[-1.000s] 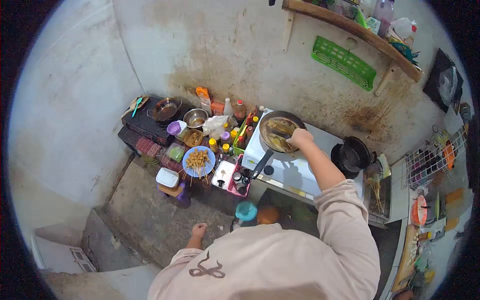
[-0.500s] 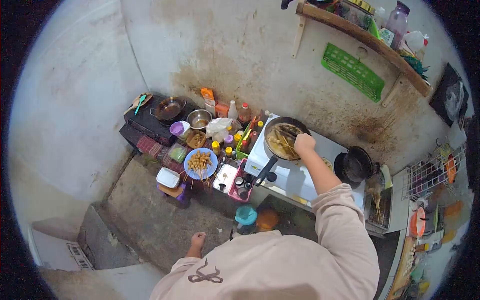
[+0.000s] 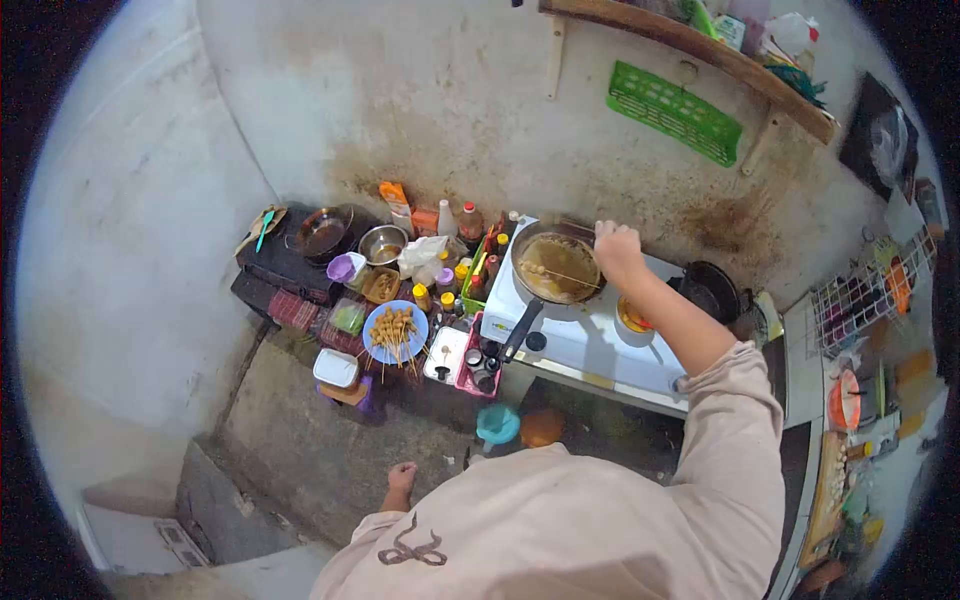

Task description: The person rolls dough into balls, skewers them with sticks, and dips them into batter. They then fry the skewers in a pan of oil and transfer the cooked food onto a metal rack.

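A frying pan [image 3: 545,290] with oily liquid and a skewer of small balls [image 3: 560,275] sits on the white stove [image 3: 600,345], its handle toward me. My right hand [image 3: 618,245] is closed over the pan's right rim, around the end of a thin stick that reaches across the pan top; what is on the stick is hard to make out. My left hand [image 3: 402,476] hangs low over the floor, its fingers curled with nothing visible in them. On a blue plate [image 3: 422,322] left of the stove lie several browned skewers [image 3: 393,330].
A bowl with orange contents [image 3: 633,318] stands on the stove beneath my forearm. Behind it is a dark wok [image 3: 712,290]. Bottles, a metal bowl [image 3: 383,245] and a white lidded box [image 3: 336,368] are at the left. A shelf [image 3: 690,45] juts from the wall.
My right hand has moved up and away from the pan's middle to its rim. The bowl with orange contents now shows more. The view has shifted slightly.
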A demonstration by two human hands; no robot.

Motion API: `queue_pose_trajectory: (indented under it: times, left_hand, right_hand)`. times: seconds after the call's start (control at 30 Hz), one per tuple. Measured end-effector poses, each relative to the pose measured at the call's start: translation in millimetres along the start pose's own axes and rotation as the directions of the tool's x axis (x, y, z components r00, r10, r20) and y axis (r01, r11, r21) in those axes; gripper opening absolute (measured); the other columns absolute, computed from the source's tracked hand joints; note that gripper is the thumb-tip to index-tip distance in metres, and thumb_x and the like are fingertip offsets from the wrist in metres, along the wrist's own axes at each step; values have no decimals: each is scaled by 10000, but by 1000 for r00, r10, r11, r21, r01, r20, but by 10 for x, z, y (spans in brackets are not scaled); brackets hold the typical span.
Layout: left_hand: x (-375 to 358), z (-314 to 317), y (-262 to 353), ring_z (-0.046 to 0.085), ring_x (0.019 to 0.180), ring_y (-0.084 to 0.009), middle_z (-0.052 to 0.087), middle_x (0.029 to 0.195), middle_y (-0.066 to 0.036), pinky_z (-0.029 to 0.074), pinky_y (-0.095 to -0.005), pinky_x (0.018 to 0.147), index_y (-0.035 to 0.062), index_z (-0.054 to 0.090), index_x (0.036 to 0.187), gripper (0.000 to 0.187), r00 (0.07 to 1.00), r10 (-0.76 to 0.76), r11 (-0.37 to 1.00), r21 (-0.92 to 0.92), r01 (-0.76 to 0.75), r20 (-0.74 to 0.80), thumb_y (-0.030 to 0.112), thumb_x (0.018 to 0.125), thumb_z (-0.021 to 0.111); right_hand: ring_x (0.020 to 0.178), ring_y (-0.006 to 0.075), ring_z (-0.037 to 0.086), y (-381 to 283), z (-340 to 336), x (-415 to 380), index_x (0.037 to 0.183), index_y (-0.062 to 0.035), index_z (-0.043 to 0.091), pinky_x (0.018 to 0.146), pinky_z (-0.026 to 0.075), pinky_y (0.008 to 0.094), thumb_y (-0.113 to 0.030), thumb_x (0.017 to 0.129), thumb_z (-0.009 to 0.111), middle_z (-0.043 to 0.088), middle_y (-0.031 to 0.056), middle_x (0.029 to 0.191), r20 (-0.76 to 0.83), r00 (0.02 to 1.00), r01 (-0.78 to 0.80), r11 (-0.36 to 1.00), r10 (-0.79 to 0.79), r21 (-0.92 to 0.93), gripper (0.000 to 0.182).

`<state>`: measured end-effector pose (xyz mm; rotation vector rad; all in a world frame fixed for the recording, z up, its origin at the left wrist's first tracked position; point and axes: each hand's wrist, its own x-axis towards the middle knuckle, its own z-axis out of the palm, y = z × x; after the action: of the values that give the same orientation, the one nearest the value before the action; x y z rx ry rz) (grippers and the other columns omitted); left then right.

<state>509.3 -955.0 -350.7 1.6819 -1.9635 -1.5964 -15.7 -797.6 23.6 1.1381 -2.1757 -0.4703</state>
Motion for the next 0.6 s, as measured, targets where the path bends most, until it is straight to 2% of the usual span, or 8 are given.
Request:
queue_pose_trajectory:
  times: [0.07, 0.17, 0.27, 0.37, 0.4, 0.47, 0.53, 0.6]
  left_hand:
    - [-28, -15, 87, 533, 620, -117, 593, 722, -37, 431, -248, 577, 40, 620, 843, 155, 1000, 11, 999, 41, -12, 23, 103, 703, 600]
    - [-190, -59, 448, 527, 599, -111, 580, 698, -41, 429, -242, 545, 29, 610, 859, 160, 998, 12, 999, 48, -15, 61, 100, 717, 594]
    - [33, 39, 92, 529, 572, -113, 571, 682, -36, 438, -247, 525, 14, 603, 845, 160, 994, 97, 994, -57, -94, 54, 120, 725, 598]
    - [244, 44, -167, 535, 575, -120, 576, 683, -41, 446, -254, 529, 15, 602, 843, 158, 976, 93, 980, -193, -54, 199, 124, 729, 589]
    - [209, 40, -74, 538, 582, -115, 578, 678, -37, 443, -246, 545, 22, 604, 842, 165, 985, 3, 987, -160, 25, 175, 145, 733, 582]
    - [471, 104, -332, 544, 590, -115, 585, 689, -35, 441, -243, 562, 26, 607, 835, 179, 945, 129, 992, -36, -124, 300, 169, 731, 580]
    - [564, 140, -481, 550, 607, -121, 591, 700, -40, 441, -246, 578, 30, 610, 832, 196, 909, 185, 972, 66, -225, 373, 193, 729, 579]
    - [589, 156, -427, 558, 633, -133, 597, 713, -51, 442, -255, 593, 32, 611, 835, 215, 925, 137, 964, 169, -207, 355, 214, 725, 579]
  right_hand:
    - [638, 210, 505, -62, -65, -186, 892, -22, 506, 525, 378, 344, -126, 705, 495, 481, 77, 747, 97, 988, 131, 987, -122, -94, 215]
    - [729, 236, 499, -78, 182, -356, 743, -38, 608, 513, 371, 357, -169, 682, 504, 483, 103, 817, 41, 981, 191, 975, -188, -114, 178]
    - [693, 218, 477, -14, 191, -488, 808, -10, 571, 535, 350, 335, -182, 679, 480, 471, 97, 771, 47, 972, 237, 952, -232, -193, 233]
    - [688, 208, 478, 58, 27, -616, 816, -1, 568, 544, 342, 319, -189, 675, 467, 470, 105, 774, 86, 956, 294, 927, -282, -234, 255]
    - [685, 210, 481, 89, -32, -649, 819, -4, 569, 545, 342, 318, -191, 675, 467, 473, 107, 782, 57, 958, 287, 920, -282, -265, 257]
    - [673, 233, 508, 165, -131, -685, 798, -10, 573, 553, 362, 339, -182, 685, 476, 507, 116, 785, 111, 947, 320, 917, -302, -239, 227]
    - [669, 248, 526, 245, -2, -725, 782, -5, 573, 556, 383, 358, -174, 689, 489, 527, 118, 757, 68, 996, 66, 998, -66, -1, 211]
    - [687, 277, 560, 400, -116, -757, 785, -24, 579, 579, 427, 399, -168, 688, 538, 555, 121, 709, 132, 972, -220, 947, 193, 233, 178]
